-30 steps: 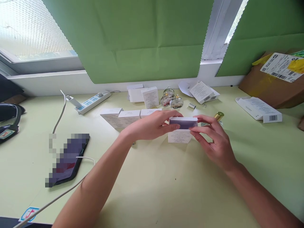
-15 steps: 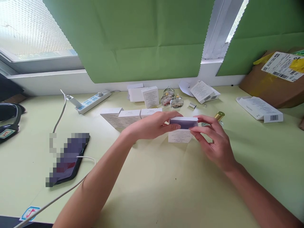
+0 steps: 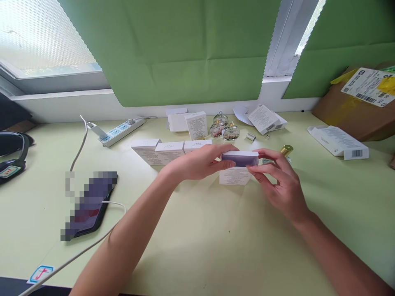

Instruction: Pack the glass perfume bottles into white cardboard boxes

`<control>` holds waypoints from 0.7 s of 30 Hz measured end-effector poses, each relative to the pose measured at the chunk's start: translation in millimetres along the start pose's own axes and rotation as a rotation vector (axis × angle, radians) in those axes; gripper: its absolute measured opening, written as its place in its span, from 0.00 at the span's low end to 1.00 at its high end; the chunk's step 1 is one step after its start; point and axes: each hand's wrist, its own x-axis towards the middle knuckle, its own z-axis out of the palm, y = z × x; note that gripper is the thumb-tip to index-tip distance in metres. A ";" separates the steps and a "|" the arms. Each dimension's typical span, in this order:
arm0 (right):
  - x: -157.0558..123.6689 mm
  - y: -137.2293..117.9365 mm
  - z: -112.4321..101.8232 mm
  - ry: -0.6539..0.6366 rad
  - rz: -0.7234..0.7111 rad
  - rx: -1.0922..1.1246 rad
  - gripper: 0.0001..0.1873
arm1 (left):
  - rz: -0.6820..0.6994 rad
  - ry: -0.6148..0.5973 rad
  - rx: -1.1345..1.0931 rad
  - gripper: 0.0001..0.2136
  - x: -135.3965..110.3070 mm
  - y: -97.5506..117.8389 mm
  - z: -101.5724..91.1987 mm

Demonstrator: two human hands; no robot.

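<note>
A small white printed carton (image 3: 235,176) stands on the table between my hands, its top end facing me with a shaded, purplish inner surface. My left hand (image 3: 208,161) grips the carton's left side near the top, thumb in front and fingers behind. From the right, my right hand (image 3: 279,179) pinches the upper right corner with its fingertips. A gold-capped bottle (image 3: 286,150) lies partly hidden behind my right hand. Left of the carton, several closed white boxes (image 3: 169,153) stand in a row, the nearest partly covered by my left hand.
Behind are round glass perfume bottles (image 3: 230,131), a silver cap (image 3: 251,137) and another white box (image 3: 196,126). Flattened cartons (image 3: 339,142) lie right, near a brown cardboard box (image 3: 354,107). A phone (image 3: 92,205), white cable (image 3: 70,257) and power strip (image 3: 121,132) are left.
Almost nothing differs. Both hands keep their hold on the carton, and the whole view has shifted very slightly.
</note>
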 end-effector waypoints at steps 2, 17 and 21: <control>-0.2 -0.1 -0.1 0.002 0.003 -0.003 0.10 | -0.008 -0.001 -0.008 0.16 0.1 0.4 0.2; -0.9 1.4 2.1 0.000 0.016 0.000 0.10 | -0.018 -0.002 0.008 0.13 1.5 0.8 1.9; -2.9 2.8 5.1 0.026 0.012 0.005 0.12 | -0.016 0.000 0.032 0.15 0.2 1.7 1.9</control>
